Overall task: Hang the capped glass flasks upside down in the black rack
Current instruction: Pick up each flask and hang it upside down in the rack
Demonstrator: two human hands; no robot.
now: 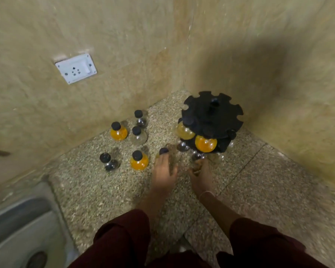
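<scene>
Both hands stretched forward over the table [104,190], arms nearly straight. The left hand [163,170] had its fingers curled round a clear flask [163,151], cap still up, just left of the rack. The right hand [200,172] was blurred beneath the lowest hanging flasks, fingers bent; whether it held anything could not be told. Five more flasks [139,161] stood upright farther left, waiting. Beyond them, the black rack [211,117] carried about six upside down, so roughly half the job seemed left.
</scene>
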